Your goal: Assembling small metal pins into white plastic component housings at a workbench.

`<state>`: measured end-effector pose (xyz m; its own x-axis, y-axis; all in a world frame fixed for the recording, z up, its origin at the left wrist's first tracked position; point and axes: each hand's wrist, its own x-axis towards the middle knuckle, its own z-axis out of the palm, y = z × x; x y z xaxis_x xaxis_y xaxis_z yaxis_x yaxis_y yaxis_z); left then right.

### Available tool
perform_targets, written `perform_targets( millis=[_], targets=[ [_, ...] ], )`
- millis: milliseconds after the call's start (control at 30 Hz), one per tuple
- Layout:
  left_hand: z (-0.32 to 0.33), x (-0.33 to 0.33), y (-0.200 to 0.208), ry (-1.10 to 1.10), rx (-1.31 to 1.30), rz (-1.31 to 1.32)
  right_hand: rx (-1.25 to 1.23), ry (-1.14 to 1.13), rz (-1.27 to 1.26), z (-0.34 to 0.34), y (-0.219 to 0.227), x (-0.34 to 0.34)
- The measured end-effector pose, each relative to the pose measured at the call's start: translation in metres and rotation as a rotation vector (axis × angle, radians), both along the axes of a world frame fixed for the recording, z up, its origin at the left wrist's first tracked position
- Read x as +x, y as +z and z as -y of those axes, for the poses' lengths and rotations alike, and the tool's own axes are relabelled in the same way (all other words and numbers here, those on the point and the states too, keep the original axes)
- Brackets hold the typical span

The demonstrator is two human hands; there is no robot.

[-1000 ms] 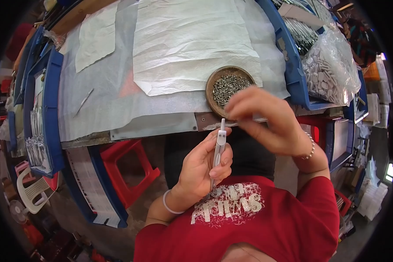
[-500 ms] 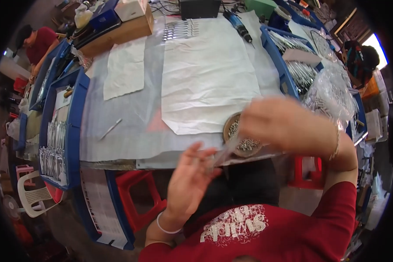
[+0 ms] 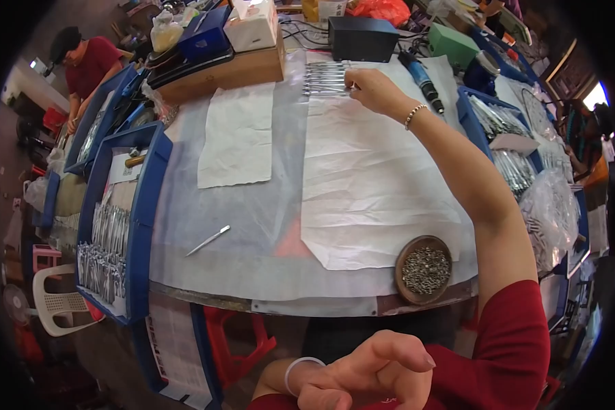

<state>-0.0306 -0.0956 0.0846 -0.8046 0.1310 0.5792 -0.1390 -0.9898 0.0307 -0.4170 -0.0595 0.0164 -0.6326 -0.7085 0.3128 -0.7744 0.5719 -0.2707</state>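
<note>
My right hand (image 3: 378, 90) reaches to the far end of the white cloth (image 3: 383, 164). Its fingers are closed at the right ends of a row of slim silver metal instruments (image 3: 324, 78); the fingertips partly hide what they grip. Low in front of my body, my left hand (image 3: 365, 372) is turned palm up, fingers loosely curled and apart, with nothing visible in it. A round brown bowl (image 3: 404, 275) of small metal pieces (image 3: 427, 268) stands at the near right edge of the table. A thin pointed silver tool (image 3: 208, 240) lies on the clear sheet to the left.
Blue trays of silver instruments flank the work area, one left (image 3: 147, 219) and one right (image 3: 466, 113). A blue and black rotary hand tool (image 3: 422, 80), a black box (image 3: 363, 39) and a wooden box (image 3: 219, 75) stand at the back. Another person (image 3: 92, 65) works at far left.
My right hand has moved from the bowl to the far row of instruments. The left hand has dropped from the table edge toward my body. The view has shifted.
</note>
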Motion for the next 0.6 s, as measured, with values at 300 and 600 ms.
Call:
perform_targets(
  millis=[300, 600],
  targets=[
    [0.029, -0.027, 0.005, -0.108, -0.132, -0.018, 0.071, 0.017, -0.002, 0.011, -0.026, -0.009],
    [0.044, -0.038, -0.031, 0.460, -0.894, 0.294, 0.117, -0.021, -0.014, 0.009, -0.027, -0.012]
  ],
)
